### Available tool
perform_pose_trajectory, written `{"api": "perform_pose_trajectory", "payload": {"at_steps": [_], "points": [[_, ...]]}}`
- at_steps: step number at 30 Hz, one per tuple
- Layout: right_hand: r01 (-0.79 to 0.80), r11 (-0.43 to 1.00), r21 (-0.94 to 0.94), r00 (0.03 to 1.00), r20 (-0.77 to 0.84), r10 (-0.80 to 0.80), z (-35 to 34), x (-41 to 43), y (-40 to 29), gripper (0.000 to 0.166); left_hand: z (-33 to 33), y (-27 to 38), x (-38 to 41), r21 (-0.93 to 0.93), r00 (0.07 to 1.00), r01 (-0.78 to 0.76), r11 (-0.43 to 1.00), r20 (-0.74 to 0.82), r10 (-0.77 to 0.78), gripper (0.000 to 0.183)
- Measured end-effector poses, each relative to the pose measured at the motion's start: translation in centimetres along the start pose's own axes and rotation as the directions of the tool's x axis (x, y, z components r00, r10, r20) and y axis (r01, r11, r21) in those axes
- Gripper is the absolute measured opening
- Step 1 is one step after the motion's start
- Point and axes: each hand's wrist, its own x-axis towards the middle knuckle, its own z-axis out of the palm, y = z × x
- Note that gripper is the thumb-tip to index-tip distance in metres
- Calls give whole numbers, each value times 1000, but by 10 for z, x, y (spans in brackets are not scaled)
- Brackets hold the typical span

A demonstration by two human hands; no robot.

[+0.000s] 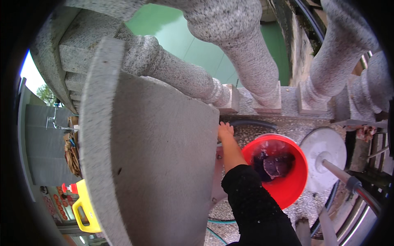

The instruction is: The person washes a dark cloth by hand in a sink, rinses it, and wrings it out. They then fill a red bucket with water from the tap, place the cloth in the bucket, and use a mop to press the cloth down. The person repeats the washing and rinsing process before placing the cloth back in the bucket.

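Note:
My right hand (226, 130), in a black sleeve, reaches down beside the edge of a grey stone slab (163, 147). Its fingertips are near a black hose (254, 123) on the pebbled floor; part of the hand is hidden behind the slab, so any grip cannot be made out. Beside my forearm stands a red bucket (284, 192) with dark wet cloth (274, 166) inside. My left hand is out of view.
Stone balusters (252, 61) line the far side, with green water (197, 46) beyond. A round white base with a pole (323, 160) stands right of the bucket. A green hose (217, 236) lies low, and a yellow jug (87, 206) is at left.

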Motion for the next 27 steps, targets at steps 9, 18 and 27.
{"api": "perform_pose_trajectory", "payload": {"at_steps": [9,18,27], "points": [[208,933,-293,973,160,-167,47,30,0,27,-3,4,-8,73,999,49,996,-13,-48,17],[449,869,-207,867,-134,-480,-110,-16,-22,20,0,-18,0,23,1000,-19,1000,18,19,18],[303,790,-533,795,-315,-518,-211,-128,66,12,-4,5,16,-32,980,-132,991,146,135,17]]}}
